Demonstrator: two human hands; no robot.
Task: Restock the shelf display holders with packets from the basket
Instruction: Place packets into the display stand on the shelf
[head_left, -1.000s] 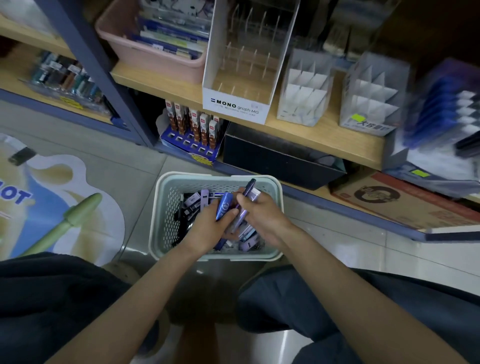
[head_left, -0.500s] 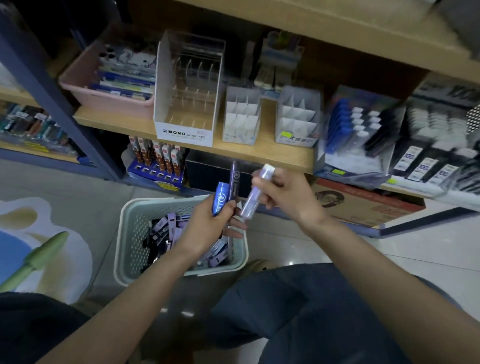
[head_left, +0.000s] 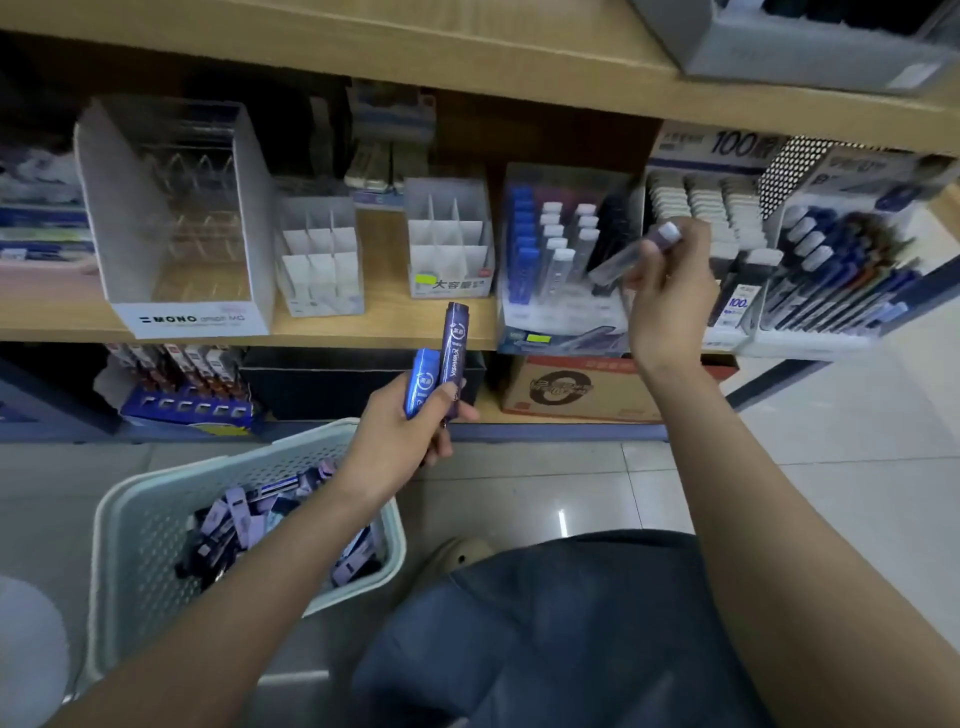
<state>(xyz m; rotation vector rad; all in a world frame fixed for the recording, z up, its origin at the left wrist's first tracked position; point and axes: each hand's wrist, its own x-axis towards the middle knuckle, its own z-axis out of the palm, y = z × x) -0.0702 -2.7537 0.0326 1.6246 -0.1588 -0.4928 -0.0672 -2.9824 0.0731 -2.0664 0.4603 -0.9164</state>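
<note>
Item 1. Right grip: fingers curled round one slim packet. The packet had a translucent grey-lilac body, a darker purple band and a white cap end. It was tilted, cap end up and to the right, and blurred. It was raised in front of the stocked display holder on the wooden shelf. Whether it touched the holder could not be told.

Item 2. Left grip: clenched round two packets standing upright, side by side and touching. One was a shorter bright blue packet with a round white logo. The other was a taller dark purple packet with a round logo and white lettering down its length. Both were held just above the far corner of the basket, in front of the lower shelf.

Item 3. Basket: pale green perforated plastic, on the tiled floor at lower left. It held a loose jumble of packets in lilac, dark and blue.

Item 4. Stocked display holder: rows of upright packets, blue-capped at left, white-capped in the middle, dark at right.

Item 5. Two white divided holders stood on the same shelf, left of Item 4. A clear MONO holder stood further left.

Item 6. Cardboard box: on the lower shelf, beneath the right wrist.
</note>
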